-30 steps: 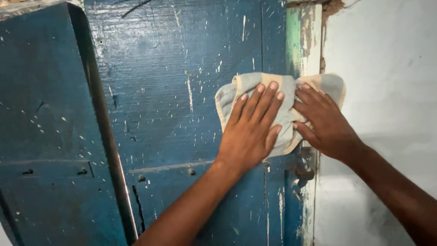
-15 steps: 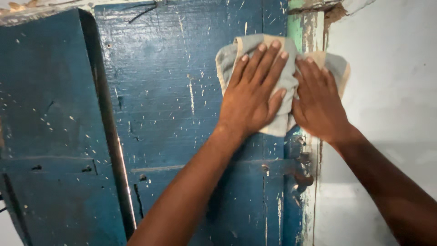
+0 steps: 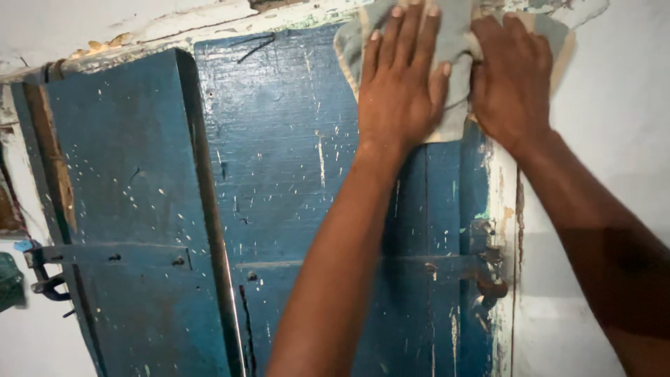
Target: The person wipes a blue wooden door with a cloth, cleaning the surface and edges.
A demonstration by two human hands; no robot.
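Note:
A grey cloth [image 3: 457, 42] with tan edges is pressed flat against the top right corner of a worn blue wooden door [image 3: 286, 167]. My left hand [image 3: 401, 77] lies on the cloth's left half, fingers spread and pointing up. My right hand [image 3: 513, 77] presses the cloth's right half, where the door meets the whitish frame [image 3: 504, 209]. Both palms hold the cloth against the surface; the cloth's top runs out of the picture.
The left door leaf [image 3: 118, 209] stands ajar, with a metal latch [image 3: 45, 283] at its left edge. A rusty hinge [image 3: 492, 283] sits low on the right frame. A white wall [image 3: 614, 139] lies to the right, a cracked lintel [image 3: 174, 28] above.
Both hands have slid the cloth upward along the door's right edge, from mid-height to the top corner. The view has tilted up, showing the lintel.

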